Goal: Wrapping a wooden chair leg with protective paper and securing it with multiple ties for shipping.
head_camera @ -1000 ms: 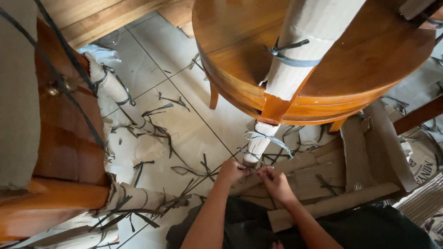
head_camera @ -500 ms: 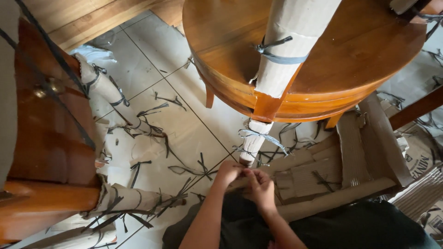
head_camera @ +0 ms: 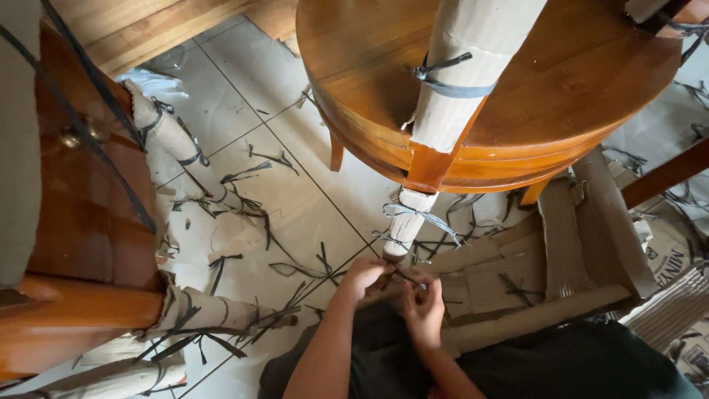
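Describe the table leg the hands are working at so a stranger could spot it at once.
Start at the round wooden table at top. The cardboard-wrapped leg drops from its near rim to the tiled floor. Unlike the wrapped legs at left, both hands, left and right, meet at its foot.

We got even, soft daylight, moderately bright, no hard source visible. The round wooden tabletop was our landmark: its varnish carried a dull sheen on the upper face and along the rim, no blown highlights. Under the tabletop the tile floor sat in a soft-edged shadow, and tiles left of it were the brightest area. The dark cloth at the bottom edge, below the tabletop, was near black with little detail. Focus held well across the floor and the tabletop. The left hand and right hand, just below the tabletop, were slightly soft. We saw wide-angle stretch at the frame edges, strongest on the wooden furniture far left of the tabletop.
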